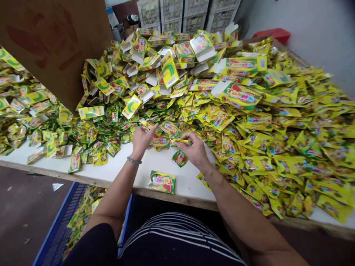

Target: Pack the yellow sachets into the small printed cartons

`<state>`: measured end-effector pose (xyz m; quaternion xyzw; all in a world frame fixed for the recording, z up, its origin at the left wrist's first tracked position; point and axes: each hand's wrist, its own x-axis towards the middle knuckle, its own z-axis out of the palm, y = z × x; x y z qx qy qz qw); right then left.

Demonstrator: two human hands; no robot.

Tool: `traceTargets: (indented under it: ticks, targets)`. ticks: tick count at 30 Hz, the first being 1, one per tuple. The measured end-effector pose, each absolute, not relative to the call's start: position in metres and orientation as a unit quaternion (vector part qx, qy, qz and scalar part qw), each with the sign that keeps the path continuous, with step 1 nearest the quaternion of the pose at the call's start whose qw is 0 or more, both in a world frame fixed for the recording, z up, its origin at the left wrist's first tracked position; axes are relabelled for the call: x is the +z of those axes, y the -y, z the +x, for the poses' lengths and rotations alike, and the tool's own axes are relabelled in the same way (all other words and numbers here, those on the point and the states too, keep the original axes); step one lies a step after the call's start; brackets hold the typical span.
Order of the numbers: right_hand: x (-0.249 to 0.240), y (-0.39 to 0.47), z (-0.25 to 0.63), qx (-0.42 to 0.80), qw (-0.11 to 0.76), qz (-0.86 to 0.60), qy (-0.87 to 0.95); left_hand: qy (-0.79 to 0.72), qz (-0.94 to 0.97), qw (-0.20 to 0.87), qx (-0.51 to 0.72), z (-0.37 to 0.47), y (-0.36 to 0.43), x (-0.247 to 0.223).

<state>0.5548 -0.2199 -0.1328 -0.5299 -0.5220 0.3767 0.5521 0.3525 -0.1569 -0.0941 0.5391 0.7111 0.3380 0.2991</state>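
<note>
My left hand (142, 139), with a bracelet at the wrist, is over the near edge of the piled packets, its index finger stretched out to the right. Whether it holds anything is hard to make out. Pinched in my right hand (192, 148) is a thin yellow packet (181, 141), seen edge-on. Between the hands lie flat yellow-green packets (160, 142) with a watermelon print. Just below my right hand a small green packet (180, 158) rests on the white table (155, 162). A yellow-green box (161, 181) lies flat near the table's front edge.
Open yellow boxes (169, 70) are heaped at the back, with yellow packets (266, 147) piled on the right and small green ones (97, 133) on the left. A large brown carton (55, 44) stands back left. Below the edge is a blue crate (58, 225) of packets.
</note>
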Motion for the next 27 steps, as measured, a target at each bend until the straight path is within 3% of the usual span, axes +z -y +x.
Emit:
traceTargets:
  ticks: [4,9,13,17,21,27]
  targets:
    - [-0.128,0.221,0.551,0.388,0.543,-0.542,0.510,-0.763,0.548,0.203,0.274,0.363,0.131,-0.097]
    - [-0.126,0.218,0.565,0.367,0.522,-0.582,0.504,-0.699,0.579,0.196,0.372,0.363,0.138,-0.092]
    - [-0.122,0.216,0.573,0.380,0.576,-0.550,0.470,-0.574,0.680,0.333,0.311,0.352,0.166,-0.087]
    - [-0.118,0.215,0.575,0.311,0.599,-0.562,0.478,-0.461,0.689,0.500,0.250,0.355,0.189,-0.099]
    - [-0.115,0.215,0.578,0.328,0.491,-0.579,0.561,-0.440,0.596,0.607,0.290,0.361,0.196,-0.115]
    - [-0.118,0.213,0.575,0.327,0.384,-0.594,0.626,-0.423,0.583,0.633,0.283,0.356,0.197,-0.128]
